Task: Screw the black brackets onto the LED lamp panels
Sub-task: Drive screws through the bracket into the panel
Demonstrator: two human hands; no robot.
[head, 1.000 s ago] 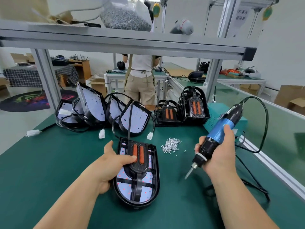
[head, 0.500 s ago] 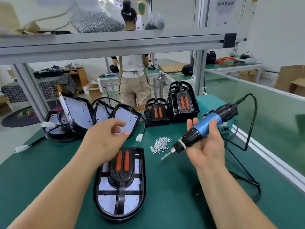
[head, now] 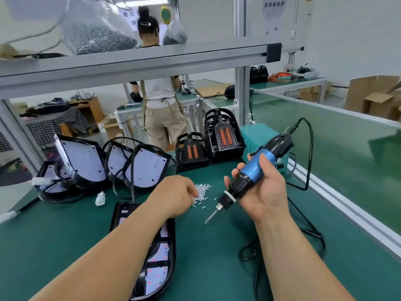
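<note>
An LED lamp panel (head: 156,276) lies flat on the green table (head: 65,235), a black bracket (head: 141,276) on top of it, partly hidden by my left forearm. My left hand (head: 175,196) reaches over the pile of small silver screws (head: 202,191), its fingers curled down onto them; the fingertips are hidden. To the right, my right hand (head: 267,192) grips the blue and black electric screwdriver (head: 253,170) palm up, with the bit pointing down-left above the table.
Several bare LED panels (head: 84,159) with cables lean at the back left. Two stacks of black brackets (head: 224,135) stand at the back, beside a teal power box (head: 258,135). The screwdriver cable (head: 308,161) loops on the right. A person (head: 160,105) stands beyond the table.
My left hand has left the bracket on the panel and moved right to the screw pile. My right hand has turned palm up with the screwdriver.
</note>
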